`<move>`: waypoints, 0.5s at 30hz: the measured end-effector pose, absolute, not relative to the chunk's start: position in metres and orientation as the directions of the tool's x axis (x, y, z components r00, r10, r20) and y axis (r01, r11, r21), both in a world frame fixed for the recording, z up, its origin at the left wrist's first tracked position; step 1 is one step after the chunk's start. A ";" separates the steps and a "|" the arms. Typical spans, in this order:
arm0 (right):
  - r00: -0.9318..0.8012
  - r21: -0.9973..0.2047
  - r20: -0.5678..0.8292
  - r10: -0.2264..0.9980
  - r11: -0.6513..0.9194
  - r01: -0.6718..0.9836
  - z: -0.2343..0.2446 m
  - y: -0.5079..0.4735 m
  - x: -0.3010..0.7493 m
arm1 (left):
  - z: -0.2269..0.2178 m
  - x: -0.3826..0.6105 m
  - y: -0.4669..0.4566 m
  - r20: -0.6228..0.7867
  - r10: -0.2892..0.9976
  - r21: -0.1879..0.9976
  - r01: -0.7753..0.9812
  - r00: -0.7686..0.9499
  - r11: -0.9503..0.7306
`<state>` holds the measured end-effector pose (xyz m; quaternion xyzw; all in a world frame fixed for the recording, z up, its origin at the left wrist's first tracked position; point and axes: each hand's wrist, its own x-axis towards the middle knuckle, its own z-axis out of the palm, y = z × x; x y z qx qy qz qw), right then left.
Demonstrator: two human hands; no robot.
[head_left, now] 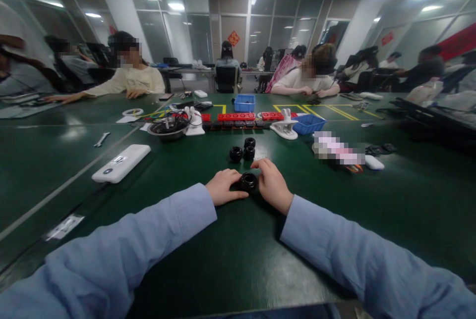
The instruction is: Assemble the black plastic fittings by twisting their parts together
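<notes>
Both my hands rest on the green table (230, 259) around one black ring-shaped part (248, 181). My left hand (223, 186) curls against its left side, fingers closed on it. My right hand (271, 185) grips it from the right, fingers bent over its top edge. Just beyond, three more black round parts (243, 150) stand in a small cluster, untouched. Light blue sleeves cover both my forearms.
A white flat device (121, 162) lies at the left, a wrench (101, 139) further back. Red blocks (236, 117), a metal bowl (168, 128), a white clamp (284, 128) and blue bins (308, 124) line the table's middle. Other people sit along the far side.
</notes>
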<state>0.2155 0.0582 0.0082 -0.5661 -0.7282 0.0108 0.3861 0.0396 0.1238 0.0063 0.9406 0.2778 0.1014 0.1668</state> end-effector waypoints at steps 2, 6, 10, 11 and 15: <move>-0.060 -0.464 0.530 0.846 0.349 0.814 0.009 0.058 0.217 | 0.006 0.039 0.124 0.100 0.556 0.369 0.488 0.825 -0.791; -0.034 -0.494 0.536 0.843 0.347 0.797 0.013 0.057 0.218 | 0.006 0.039 0.124 0.100 0.555 0.366 0.488 0.826 -0.792; -0.020 -0.515 0.550 0.835 0.358 0.779 0.016 0.055 0.217 | 0.008 0.039 0.123 0.092 0.557 0.364 0.493 0.825 -0.790; -0.018 -0.516 0.552 0.834 0.359 0.778 0.016 0.054 0.216 | 0.008 0.039 0.123 0.089 0.558 0.363 0.495 0.825 -0.789; -0.022 -0.509 0.539 0.842 0.347 0.788 0.019 0.051 0.213 | 0.010 0.039 0.121 0.078 0.558 0.367 0.497 0.826 -0.786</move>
